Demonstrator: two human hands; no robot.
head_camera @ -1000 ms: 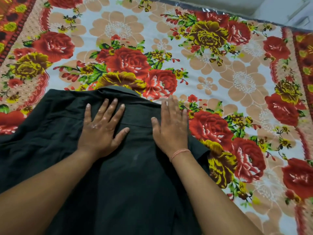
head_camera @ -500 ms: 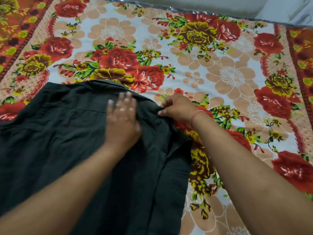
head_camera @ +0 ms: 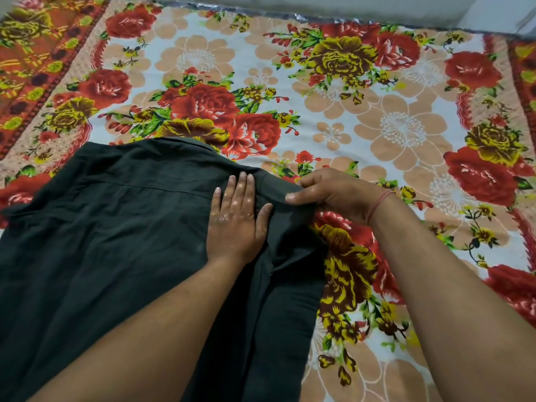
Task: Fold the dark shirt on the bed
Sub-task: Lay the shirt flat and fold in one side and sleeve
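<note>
The dark shirt [head_camera: 110, 233] lies spread back-up on the flowered bed sheet [head_camera: 362, 134], collar at the far side, filling the lower left of the head view. My left hand [head_camera: 236, 224] presses flat on the shirt near its right shoulder, fingers together. My right hand [head_camera: 333, 195], with a red thread on the wrist, pinches the shirt's right shoulder edge, which is lifted and turned inward. A strip of the shirt's right side lies folded over below my hands.
The sheet has red and yellow roses and an orange patterned border [head_camera: 32, 68] at the left and at the right edge. A pale wall [head_camera: 290, 4] runs along the far side of the bed. Bare sheet stretches to the right of the shirt.
Both hands lay flat on the shirt's back a second ago. Since then my right hand moved to the right shoulder and gripped its edge, and my left hand slid right beside it.
</note>
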